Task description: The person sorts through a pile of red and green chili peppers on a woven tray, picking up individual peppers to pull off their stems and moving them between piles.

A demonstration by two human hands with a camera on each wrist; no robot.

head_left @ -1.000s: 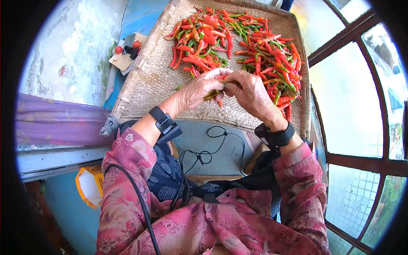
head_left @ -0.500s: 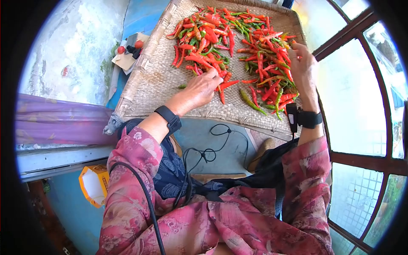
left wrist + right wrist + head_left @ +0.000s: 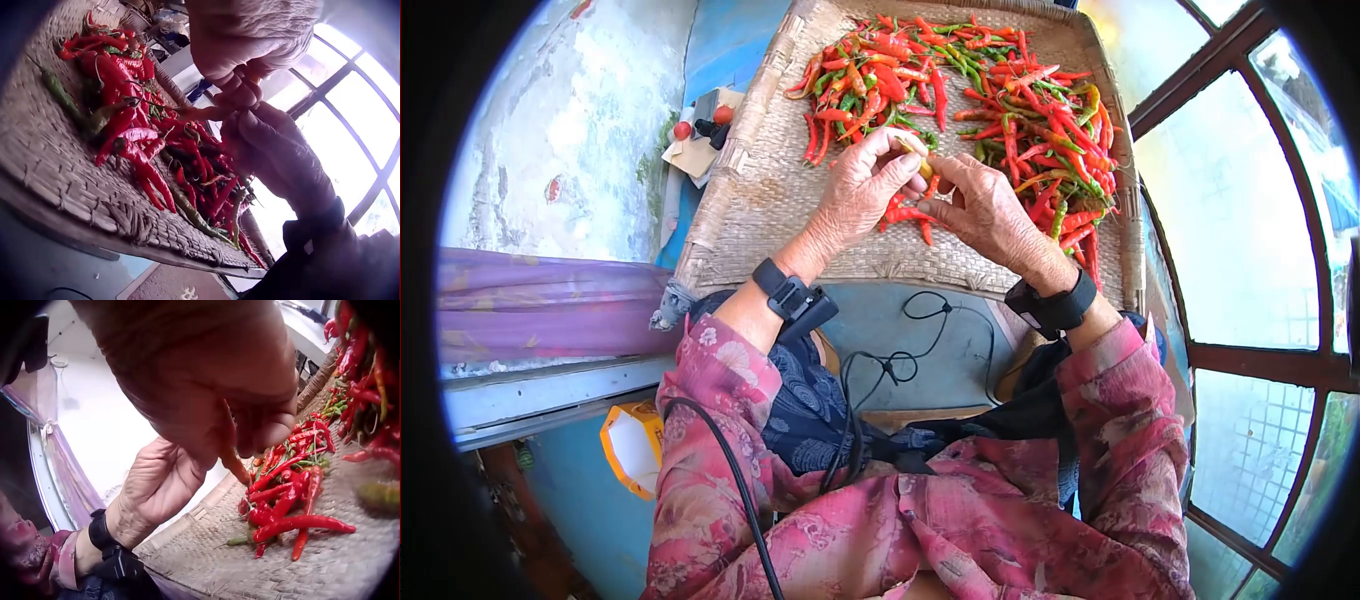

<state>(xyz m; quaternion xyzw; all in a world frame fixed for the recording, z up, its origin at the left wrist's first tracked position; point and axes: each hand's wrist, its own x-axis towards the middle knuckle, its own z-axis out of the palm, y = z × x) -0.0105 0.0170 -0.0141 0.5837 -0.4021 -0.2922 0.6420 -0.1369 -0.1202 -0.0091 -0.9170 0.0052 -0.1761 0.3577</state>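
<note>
In the head view both hands meet over a woven tray (image 3: 745, 215). My left hand (image 3: 860, 190) grips a yellow-green chili (image 3: 917, 152). My right hand (image 3: 998, 220) is close beside it, its fingers at an orange-red chili (image 3: 932, 186). The left wrist view has an orange chili (image 3: 203, 113), stem outward, between the fingertips of the left hand (image 3: 250, 37) and right hand (image 3: 278, 150). An orange chili (image 3: 232, 462) sticks down from the curled fingers of the right hand (image 3: 206, 375) in the right wrist view, beside the left hand (image 3: 165, 484).
Chilies lie in a left pile (image 3: 870, 80) and a right pile (image 3: 1050, 140), with a few red ones below the hands. Boxes with two red round items (image 3: 722, 115) stand left of the tray. A window frame (image 3: 1280, 365) borders the right; a cable (image 3: 890, 365) hangs below.
My left hand has lifted off the left pile, and my right hand has come in from the tray's right edge to meet it. A yellow-green chili now shows at the right pile's upper right.
</note>
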